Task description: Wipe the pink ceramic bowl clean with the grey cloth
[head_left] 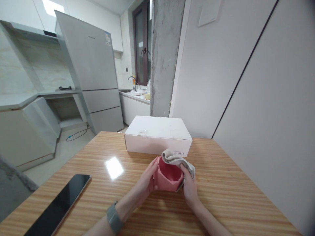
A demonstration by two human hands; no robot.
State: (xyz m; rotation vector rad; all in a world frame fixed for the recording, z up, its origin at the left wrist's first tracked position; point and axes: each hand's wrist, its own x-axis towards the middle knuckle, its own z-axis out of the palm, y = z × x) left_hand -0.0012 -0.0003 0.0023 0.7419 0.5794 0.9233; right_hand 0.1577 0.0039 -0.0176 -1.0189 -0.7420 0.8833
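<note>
Between both hands (pixel 169 183), pink faceted cup (pixel 168 178), beige cloth (pixel 178 161) draped over rim.

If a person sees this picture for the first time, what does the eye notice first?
First the pink cup at the middle of the wooden table, held between the left hand and the right hand, which presses a grey cloth on its rim. A white box lies just behind; a dark phone lies at the left.

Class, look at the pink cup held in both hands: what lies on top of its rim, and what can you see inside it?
A grey cloth drapes over the pink cup's far rim, under the right hand. Inside, only bare pink wall shows; the bottom is hidden.
</note>
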